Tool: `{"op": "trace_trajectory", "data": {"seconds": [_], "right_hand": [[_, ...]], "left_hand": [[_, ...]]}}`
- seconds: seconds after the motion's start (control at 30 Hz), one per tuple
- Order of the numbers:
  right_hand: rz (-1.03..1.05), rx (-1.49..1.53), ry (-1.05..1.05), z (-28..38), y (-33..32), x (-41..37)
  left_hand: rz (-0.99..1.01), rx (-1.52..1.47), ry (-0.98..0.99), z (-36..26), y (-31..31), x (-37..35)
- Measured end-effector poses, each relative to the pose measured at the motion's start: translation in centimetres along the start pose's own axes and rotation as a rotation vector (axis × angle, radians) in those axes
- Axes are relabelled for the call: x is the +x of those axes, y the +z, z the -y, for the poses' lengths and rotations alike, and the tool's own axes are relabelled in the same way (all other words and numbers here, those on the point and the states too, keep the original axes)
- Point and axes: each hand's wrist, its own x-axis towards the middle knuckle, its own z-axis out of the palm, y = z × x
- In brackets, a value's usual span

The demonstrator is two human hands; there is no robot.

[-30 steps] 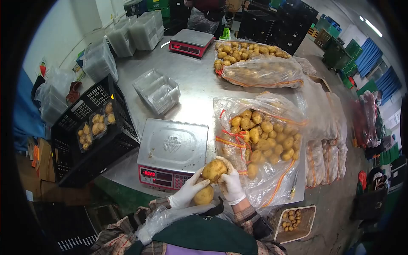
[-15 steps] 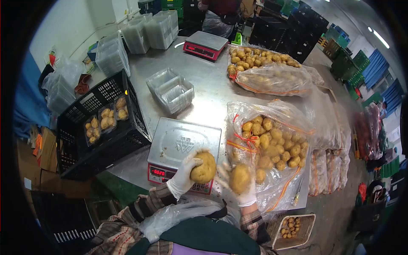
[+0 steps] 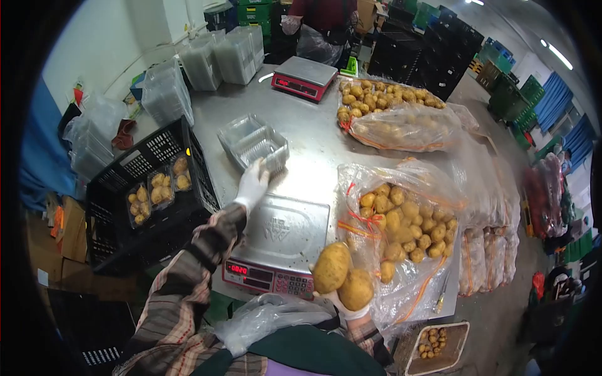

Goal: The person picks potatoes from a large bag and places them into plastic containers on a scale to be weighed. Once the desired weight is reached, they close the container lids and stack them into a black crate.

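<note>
My right hand (image 3: pixel 346 308), in a white glove, is wrapped from below around two large potatoes (image 3: pixel 331 268), held side by side just off the front right corner of the scale (image 3: pixel 285 225). Its fingers are mostly hidden behind them. My left hand (image 3: pixel 253 183), also gloved, stretches over the back of the scale to the near edge of the stacked clear plastic trays (image 3: pixel 241 141). The left fingers are extended at that edge; whether they press on the plastic is hard to make out. Nothing lies on the scale's metal plate, and its red display is lit.
An open bag of potatoes (image 3: pixel 407 216) lies right of the scale, another bag (image 3: pixel 401 128) behind it. A black crate (image 3: pixel 204 182) with filled trays stands left. A second scale (image 3: pixel 304 78), tray stacks (image 3: pixel 166 94) and a person (image 3: pixel 323 28) are farther back. A bin (image 3: pixel 464 351) holds potatoes.
The potato from my left hand is now in my right hand beside the other one. My left hand has moved forward, away from the scale's front, to the plastic trays.
</note>
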Motion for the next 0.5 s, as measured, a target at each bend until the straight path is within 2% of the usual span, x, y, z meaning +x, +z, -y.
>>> {"op": "trace_trajectory", "data": {"seconds": [0.03,0.13,0.17,0.2,0.33,0.4,0.5], "right_hand": [[-0.028,0.011,0.006,-0.1,-0.2,-0.3],[-0.135,0.483,0.057,-0.5,-0.5,-1.4],[-0.171,0.666,0.077,-1.0,-0.7,-1.6],[-0.226,0.409,0.079,-0.3,-0.4,-1.6],[-0.34,0.272,0.079,-0.3,-0.3,-1.7],[-0.285,-0.05,0.053,-1.5,-0.8,-1.9],[-0.289,0.02,0.06,-1.5,-0.7,-1.7]], "left_hand": [[-0.136,0.119,0.028,2.1,0.5,1.8],[0.176,0.321,-0.12,5.3,1.3,4.8],[0.115,0.427,-0.024,6.3,2.1,5.1],[0.157,0.488,-0.053,6.0,1.9,5.4],[0.175,0.542,-0.122,6.1,1.9,7.1],[0.151,0.448,-0.178,7.0,1.6,7.9],[0.012,0.368,-0.32,7.9,1.9,9.5]]}}
